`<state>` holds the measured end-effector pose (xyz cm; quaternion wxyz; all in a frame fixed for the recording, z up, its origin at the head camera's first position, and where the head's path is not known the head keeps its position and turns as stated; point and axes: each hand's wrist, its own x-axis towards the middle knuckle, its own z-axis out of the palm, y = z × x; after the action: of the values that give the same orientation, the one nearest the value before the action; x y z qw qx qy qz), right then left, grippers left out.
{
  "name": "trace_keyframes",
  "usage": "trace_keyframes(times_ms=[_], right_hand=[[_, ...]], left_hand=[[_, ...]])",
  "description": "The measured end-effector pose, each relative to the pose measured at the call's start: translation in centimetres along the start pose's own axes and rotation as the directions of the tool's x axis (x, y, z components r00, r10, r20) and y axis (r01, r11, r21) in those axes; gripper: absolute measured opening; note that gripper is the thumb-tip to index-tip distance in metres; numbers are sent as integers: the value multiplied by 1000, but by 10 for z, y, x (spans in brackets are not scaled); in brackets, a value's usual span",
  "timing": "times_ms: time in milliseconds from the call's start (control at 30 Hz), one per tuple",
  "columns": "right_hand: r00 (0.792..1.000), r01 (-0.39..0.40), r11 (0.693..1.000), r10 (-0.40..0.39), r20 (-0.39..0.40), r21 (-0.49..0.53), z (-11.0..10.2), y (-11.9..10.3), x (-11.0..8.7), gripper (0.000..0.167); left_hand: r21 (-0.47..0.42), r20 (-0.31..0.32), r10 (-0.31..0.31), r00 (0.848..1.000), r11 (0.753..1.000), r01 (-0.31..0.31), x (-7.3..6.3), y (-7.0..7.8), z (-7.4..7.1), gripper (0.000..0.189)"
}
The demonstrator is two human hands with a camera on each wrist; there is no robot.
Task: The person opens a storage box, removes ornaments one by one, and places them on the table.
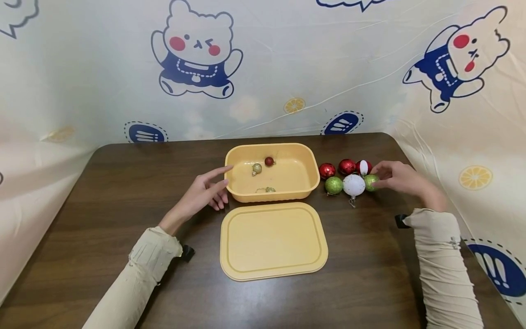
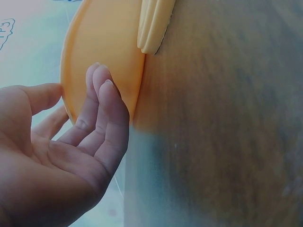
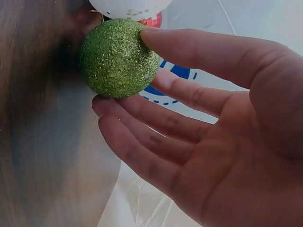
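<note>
My right hand (image 1: 396,179) pinches a green glitter bauble (image 3: 118,59) between thumb and fingers, at the right end of a group of baubles. Beside that bauble sit a white bauble (image 1: 354,185) and another green bauble (image 1: 334,185). Red baubles (image 1: 347,167) lie behind them, one partly hidden by a small white piece (image 1: 364,167). At the left wall of a yellow plastic box (image 1: 267,197), my left hand (image 1: 201,192) has its thumb and forefinger at the rim, other fingers loosely bent. Inside the box are a small gold bauble (image 1: 256,168), a dark red one (image 1: 269,161) and a greenish-gold one (image 1: 270,189).
A yellow lid (image 1: 274,241) lies flat on the dark wooden table (image 1: 361,274), just in front of the box. Behind the table hangs a printed cloth (image 1: 271,68) with cartoon bears, which also runs along both sides.
</note>
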<state>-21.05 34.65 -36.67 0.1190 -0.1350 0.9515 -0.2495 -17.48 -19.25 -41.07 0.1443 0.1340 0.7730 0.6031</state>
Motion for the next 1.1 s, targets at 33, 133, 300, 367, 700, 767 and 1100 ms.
trace_keyframes(times_ms=[33,133,300,367,700,767,1100], right_hand=[[1000,1,1000,-1,0,2,0,0,0,41],[1000,-2,1000,2,1,9,-2,-1,-2,41],[1000,10,1000,-10,-8,14,-7,-4,-6,39],[1000,22,1000,-22,-14,19,-8,-5,-7,38],[996,52,999,-53,-78,-7,-15,-15,-15,33],[995,47,999,-48,-90,-14,-16,-20,-16,34],[984,56,998,-58,-166,-13,-17,-48,-21,30]], left_hand=[[1,1,1,1000,1000,-1,0,0,0,51],[4,2,2,1000,1000,-2,1,0,0,51],[5,1,0,1000,1000,0,0,0,0,51],[7,0,0,1000,1000,0,0,0,0,51],[3,-4,-2,1000,1000,2,0,0,0,53],[2,-6,-5,1000,1000,5,0,1,0,52],[-2,-7,-8,1000,1000,8,-1,1,1,50]])
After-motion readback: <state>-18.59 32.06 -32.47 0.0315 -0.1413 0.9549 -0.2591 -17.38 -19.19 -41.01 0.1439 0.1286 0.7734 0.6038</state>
